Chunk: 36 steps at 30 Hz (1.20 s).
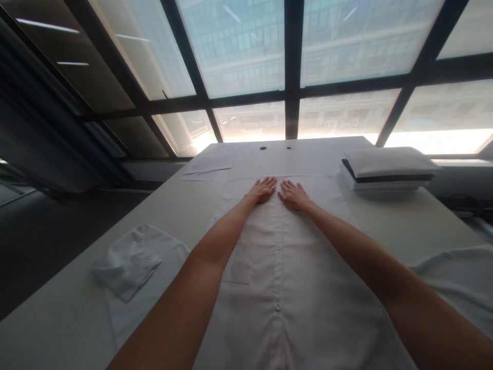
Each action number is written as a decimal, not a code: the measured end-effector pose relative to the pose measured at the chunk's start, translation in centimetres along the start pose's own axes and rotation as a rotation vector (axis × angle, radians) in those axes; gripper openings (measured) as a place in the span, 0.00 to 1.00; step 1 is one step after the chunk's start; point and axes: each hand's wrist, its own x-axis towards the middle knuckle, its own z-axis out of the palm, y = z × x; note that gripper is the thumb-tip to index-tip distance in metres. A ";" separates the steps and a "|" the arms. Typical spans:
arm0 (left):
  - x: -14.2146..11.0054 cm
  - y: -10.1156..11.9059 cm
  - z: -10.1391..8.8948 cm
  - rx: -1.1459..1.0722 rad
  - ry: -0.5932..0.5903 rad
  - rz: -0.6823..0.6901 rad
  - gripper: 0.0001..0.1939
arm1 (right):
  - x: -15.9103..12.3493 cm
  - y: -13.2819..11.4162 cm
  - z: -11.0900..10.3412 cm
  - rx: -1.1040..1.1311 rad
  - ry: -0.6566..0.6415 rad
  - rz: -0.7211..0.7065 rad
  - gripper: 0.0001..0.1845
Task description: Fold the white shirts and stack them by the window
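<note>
A white buttoned shirt [308, 277] lies spread on the table, its button placket running down the middle toward me. Its hem is at the far end, and one sleeve [134, 262] lies bunched to the left. Another part of white cloth [458, 277] shows at the right, partly behind my arm. My left hand [263, 190] rests flat on the shirt near the hem, just left of the placket. Just right of the placket, my right hand [293, 195] presses flat with its fingers spread. Neither hand grips anything.
The white table [169, 205] reaches to large windows with dark frames [291, 67]. Sheets of paper [211, 163] lie at the far left of the tabletop. A stack of folded white cloth with a dark layer [389, 167] sits at the right. A dark curtain [50, 113] hangs at left.
</note>
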 end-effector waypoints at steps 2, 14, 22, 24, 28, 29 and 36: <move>-0.6 -1.6 -0.3 0.010 0.002 -0.076 0.31 | 0.0 0.1 -0.1 -0.005 -0.010 0.005 0.36; -7.3 -8.4 -2.5 0.154 0.036 -0.447 0.32 | -0.4 -0.4 -0.2 0.006 0.004 0.012 0.35; -6.8 3.0 1.1 0.029 0.062 -0.072 0.32 | -0.2 0.1 0.1 0.001 0.036 0.007 0.34; -7.2 3.3 1.2 0.026 0.075 -0.095 0.32 | 0.0 1.2 -0.1 -0.006 0.024 0.006 0.34; -7.4 2.8 0.8 0.010 0.061 -0.114 0.32 | 0.0 6.0 -0.9 -0.049 0.031 0.129 0.34; -7.4 2.8 0.8 0.005 0.056 -0.114 0.32 | -0.1 7.5 -1.2 -0.055 0.049 0.185 0.34; -7.2 2.8 1.1 -0.003 0.056 -0.115 0.33 | -2.1 12.6 -2.8 -0.056 0.125 0.316 0.32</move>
